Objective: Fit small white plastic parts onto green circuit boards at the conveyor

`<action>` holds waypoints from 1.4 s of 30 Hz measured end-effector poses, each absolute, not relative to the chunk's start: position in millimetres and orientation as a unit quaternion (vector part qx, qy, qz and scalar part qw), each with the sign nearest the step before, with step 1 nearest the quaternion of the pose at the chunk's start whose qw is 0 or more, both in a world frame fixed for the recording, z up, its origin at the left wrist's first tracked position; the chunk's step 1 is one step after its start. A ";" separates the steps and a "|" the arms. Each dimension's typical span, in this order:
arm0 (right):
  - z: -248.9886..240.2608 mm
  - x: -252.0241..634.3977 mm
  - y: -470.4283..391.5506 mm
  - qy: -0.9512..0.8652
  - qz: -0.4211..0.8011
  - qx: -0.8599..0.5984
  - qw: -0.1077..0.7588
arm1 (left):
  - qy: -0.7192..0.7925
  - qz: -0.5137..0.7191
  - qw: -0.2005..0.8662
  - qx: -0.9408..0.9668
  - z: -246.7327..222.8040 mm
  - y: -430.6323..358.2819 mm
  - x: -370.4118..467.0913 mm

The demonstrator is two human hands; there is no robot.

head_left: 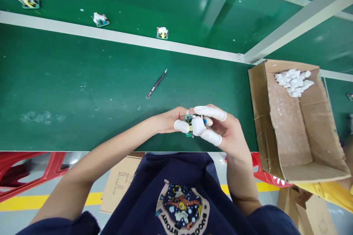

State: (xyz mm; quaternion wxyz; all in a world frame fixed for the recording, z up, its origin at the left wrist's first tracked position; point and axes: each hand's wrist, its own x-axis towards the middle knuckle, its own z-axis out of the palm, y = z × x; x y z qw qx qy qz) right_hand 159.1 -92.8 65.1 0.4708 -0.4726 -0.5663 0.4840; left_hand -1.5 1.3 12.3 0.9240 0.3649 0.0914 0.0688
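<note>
Near the table's front edge, my left hand [171, 120] grips a small green circuit board [189, 134] with yellow and blue components. A white finger cot covers its thumb; the other fingers are mostly hidden under the board. My right hand [230, 130], also in white finger cots, closes round the right side of the board. Its thumb and fingers hold a soft-looking white pad [198, 126] against the top of the components. Whether the pad is stuck there cannot be seen. Beyond my hands, black tweezers [156, 84] lie on the green table [116, 77].
Several small circuit boards with white tops, including one [162, 33], sit along the back ledge. At right stands an open cardboard box [292, 132] with a pile of white pieces [294, 82]. A grey metal post [298, 18] rises behind it. Red stools [33, 170] are below the table.
</note>
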 end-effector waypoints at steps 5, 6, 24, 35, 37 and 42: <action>61.0 161.6 -92.5 -0.536 0.533 -0.448 0.477 | 0.125 0.067 0.909 0.393 8.2 1.3 1.1; 60.5 161.5 -92.8 -0.532 0.530 -0.459 0.475 | 0.130 0.066 0.903 0.404 7.2 1.4 1.4; 68.9 186.6 -67.9 -0.677 0.359 -0.570 0.296 | 0.142 0.135 0.949 0.246 3.2 -8.2 10.4; 26.7 300.7 147.9 -0.558 0.080 -0.782 0.265 | 0.152 0.118 0.938 0.288 1.0 -3.9 -2.5; 17.2 306.3 159.4 -0.549 0.066 -0.794 0.253 | 0.153 0.129 0.933 0.300 2.5 -4.5 -4.3; 5.1 285.5 162.9 -0.596 0.036 -0.768 0.232 | 0.177 0.126 0.914 0.341 9.3 -7.0 -4.9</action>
